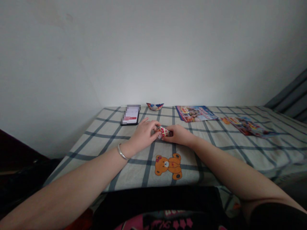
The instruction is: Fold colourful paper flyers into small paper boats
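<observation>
A small piece of folded printed paper (163,132), white with red lettering, is held between both hands above the checked cloth. My left hand (145,130), with a silver bangle at its wrist, pinches the left end with thumb and fingers. On the other end, my right hand (177,134) closes its thumb and fingers. The fingers hide parts of the paper, so its full shape does not show. Behind the hands, against the wall, sits a folded paper shape (154,106) in red, white and blue, with two pointed ends.
A phone (131,115) with its screen lit lies at the back left. Colourful printed flyers (196,113) lie at the back right, with more flyers (249,126) farther right. The checked cloth (136,166) bears a teddy bear print. A pale wall (158,51) rises behind.
</observation>
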A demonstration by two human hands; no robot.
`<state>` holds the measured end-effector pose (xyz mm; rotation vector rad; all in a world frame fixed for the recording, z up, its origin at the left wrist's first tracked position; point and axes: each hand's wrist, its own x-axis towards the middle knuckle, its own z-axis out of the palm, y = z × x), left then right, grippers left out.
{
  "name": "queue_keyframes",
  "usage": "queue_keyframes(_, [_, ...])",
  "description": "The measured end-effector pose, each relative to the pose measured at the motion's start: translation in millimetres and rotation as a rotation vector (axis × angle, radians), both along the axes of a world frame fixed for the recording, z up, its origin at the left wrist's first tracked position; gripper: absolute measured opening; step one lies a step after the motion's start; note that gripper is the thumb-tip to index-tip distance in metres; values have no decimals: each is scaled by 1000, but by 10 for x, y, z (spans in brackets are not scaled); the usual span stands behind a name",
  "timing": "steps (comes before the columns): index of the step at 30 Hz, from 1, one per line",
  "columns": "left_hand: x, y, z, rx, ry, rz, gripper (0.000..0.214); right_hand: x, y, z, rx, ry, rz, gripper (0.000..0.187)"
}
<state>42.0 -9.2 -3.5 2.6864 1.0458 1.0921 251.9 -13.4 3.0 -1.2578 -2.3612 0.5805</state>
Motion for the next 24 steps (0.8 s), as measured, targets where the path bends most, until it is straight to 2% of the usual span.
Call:
queue_keyframes(4, [-11,20,-2,36,-33,-7,22,-21,4,-25,36,41,-39,14])
queue_keyframes(9, [-22,20,21,66,75,-36,11,-29,11,-35,189,-2,-46,20])
queue_keyframes(15, [-23,-4,51,122,185,-52,20,-9,3,-18,351,-150,-57,19])
queue_keyframes(21, [-26,-15,54,241,324,14,21,0,-16,-12,454,-235,-12,16])
queue_keyframes(24, [-36,-13,53,272,348,64,21,2,-25,-9,493,-243,10,21])
